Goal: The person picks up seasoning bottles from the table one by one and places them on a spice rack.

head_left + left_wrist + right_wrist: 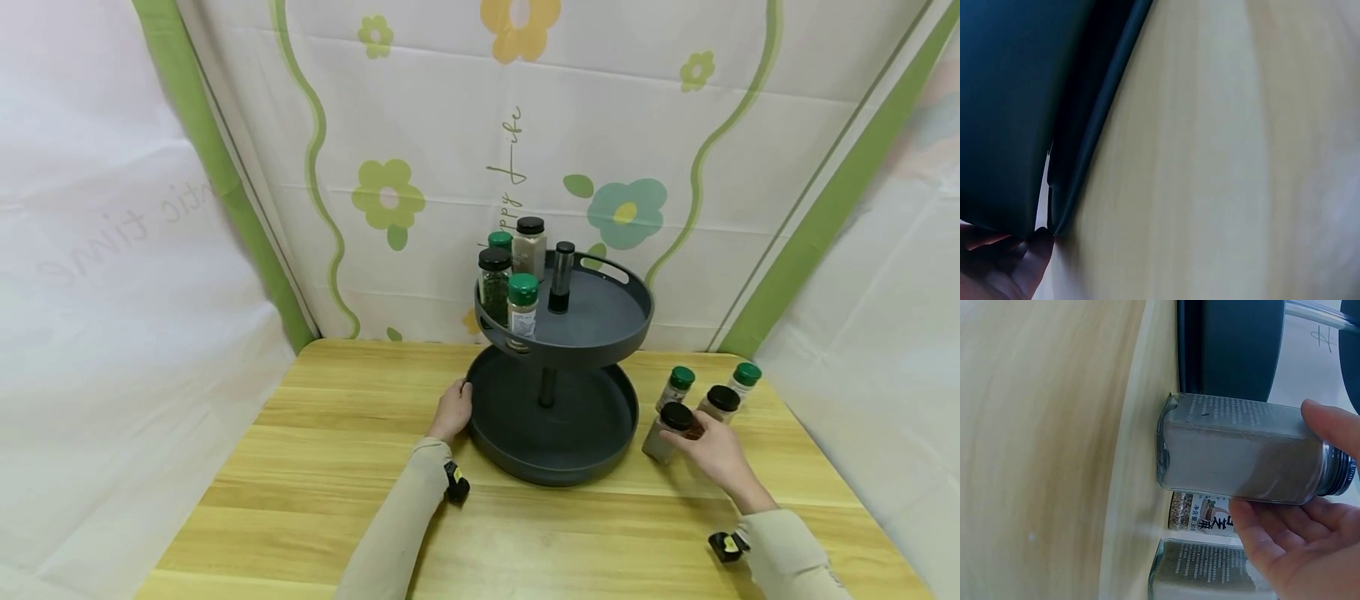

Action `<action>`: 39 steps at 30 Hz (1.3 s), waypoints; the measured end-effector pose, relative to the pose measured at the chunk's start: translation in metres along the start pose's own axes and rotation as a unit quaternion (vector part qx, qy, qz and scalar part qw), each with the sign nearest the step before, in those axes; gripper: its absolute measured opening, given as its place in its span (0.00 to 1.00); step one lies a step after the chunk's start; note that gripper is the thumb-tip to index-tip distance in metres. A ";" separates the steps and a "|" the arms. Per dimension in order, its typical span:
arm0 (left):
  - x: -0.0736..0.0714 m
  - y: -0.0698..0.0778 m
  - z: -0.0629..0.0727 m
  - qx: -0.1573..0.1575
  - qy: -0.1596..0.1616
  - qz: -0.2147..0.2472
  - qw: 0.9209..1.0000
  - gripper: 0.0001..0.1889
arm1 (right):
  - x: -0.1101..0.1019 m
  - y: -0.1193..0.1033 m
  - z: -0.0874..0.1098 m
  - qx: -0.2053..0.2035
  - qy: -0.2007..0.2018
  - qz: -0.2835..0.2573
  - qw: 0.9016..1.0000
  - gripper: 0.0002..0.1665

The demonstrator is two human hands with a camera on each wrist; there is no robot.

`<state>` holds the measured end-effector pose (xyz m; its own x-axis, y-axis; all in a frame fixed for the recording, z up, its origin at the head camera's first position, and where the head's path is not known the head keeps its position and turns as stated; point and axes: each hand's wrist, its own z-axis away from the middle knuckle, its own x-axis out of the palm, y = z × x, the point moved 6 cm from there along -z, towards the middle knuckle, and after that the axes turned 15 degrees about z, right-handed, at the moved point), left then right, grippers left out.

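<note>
My right hand grips a square glass spice jar of grey-brown powder near its black lid, thumb on one side and fingers on the other. Whether its base touches the table cannot be told. My left hand holds the left rim of the lower tray of a dark two-tier spice rack. Nothing stands on that tray. On the upper tray, at its left, are a green-lidded jar, a black-lidded jar of green flakes, a taller black-lidded jar and another green lid.
Beyond my right hand, a green-lidded jar, a black-lidded jar and another green-lidded jar stand close together on the wooden table. Printed fabric walls enclose the table's back and sides.
</note>
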<state>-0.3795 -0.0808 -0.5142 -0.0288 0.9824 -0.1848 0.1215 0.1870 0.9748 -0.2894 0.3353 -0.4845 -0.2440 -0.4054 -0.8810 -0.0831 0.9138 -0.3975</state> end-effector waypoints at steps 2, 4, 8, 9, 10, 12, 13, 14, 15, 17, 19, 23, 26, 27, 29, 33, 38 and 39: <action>0.000 0.000 -0.001 -0.002 -0.001 0.000 1.000 0.21 | 0.000 -0.001 0.000 0.000 0.001 0.000 1.000 0.28; 0.000 0.000 -0.001 -0.002 -0.004 -0.001 1.000 0.21 | -0.001 -0.002 0.001 0.001 0.002 -0.001 1.000 0.28; 0.001 0.001 -0.001 -0.004 -0.007 -0.004 1.000 0.22 | -0.004 -0.006 0.002 0.003 0.009 -0.006 1.000 0.29; 0.001 0.001 -0.001 -0.003 -0.007 -0.004 1.000 0.22 | -0.006 -0.007 0.002 0.003 0.012 -0.006 1.000 0.29; 0.001 0.001 -0.001 -0.003 -0.007 -0.005 1.000 0.22 | -0.008 -0.008 0.003 0.003 0.017 -0.006 1.000 0.29; 0.000 0.001 -0.002 -0.002 -0.006 -0.008 1.000 0.22 | -0.012 -0.011 0.003 0.004 0.027 -0.006 1.000 0.27; 0.000 0.001 -0.002 0.000 -0.005 -0.010 1.000 0.22 | -0.014 -0.013 0.004 0.003 0.033 -0.006 0.999 0.27; 0.000 0.001 -0.002 -0.001 -0.004 -0.009 1.000 0.22 | -0.017 -0.015 0.004 0.002 0.039 -0.007 0.999 0.27; 0.000 0.001 -0.002 -0.001 -0.003 -0.009 1.000 0.21 | -0.019 -0.017 0.004 0.001 0.045 -0.009 0.999 0.26; 0.000 0.000 -0.002 0.000 -0.002 -0.011 1.000 0.21 | -0.024 -0.020 0.004 -0.001 0.056 -0.014 0.998 0.26; 0.000 0.001 -0.002 0.003 -0.002 -0.011 1.000 0.21 | -0.028 -0.023 0.003 -0.004 0.065 -0.018 0.998 0.26; 0.000 0.002 -0.002 0.006 -0.001 -0.013 1.000 0.21 | -0.034 -0.029 0.000 -0.007 0.079 -0.018 0.997 0.27; 0.000 0.002 -0.002 0.009 0.004 -0.018 1.000 0.21 | -0.038 -0.032 -0.002 -0.009 0.087 -0.020 0.996 0.27; 0.000 0.002 -0.002 0.010 0.005 -0.019 1.000 0.21 | -0.039 -0.033 -0.002 -0.008 0.090 -0.021 0.996 0.27; 0.000 0.002 -0.003 0.012 0.005 -0.022 1.000 0.21 | -0.042 -0.035 -0.004 -0.010 0.098 -0.020 0.995 0.25; 0.000 0.002 -0.003 0.010 0.002 -0.022 1.000 0.21 | -0.044 -0.040 -0.008 -0.014 0.108 -0.018 0.994 0.24; 0.000 0.004 -0.002 0.007 -0.004 -0.014 1.000 0.21 | -0.043 -0.048 -0.012 -0.014 0.099 -0.023 0.995 0.26; 0.000 0.004 -0.001 0.008 -0.005 -0.012 1.000 0.21 | -0.043 -0.050 -0.013 -0.014 0.097 -0.024 0.995 0.26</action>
<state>-0.3803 -0.0801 -0.5102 -0.0225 0.9776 -0.2093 0.1359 0.2104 0.9681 -0.2871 0.3076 -0.4236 -0.4208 -0.4396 -0.7935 -0.1249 0.8945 -0.4293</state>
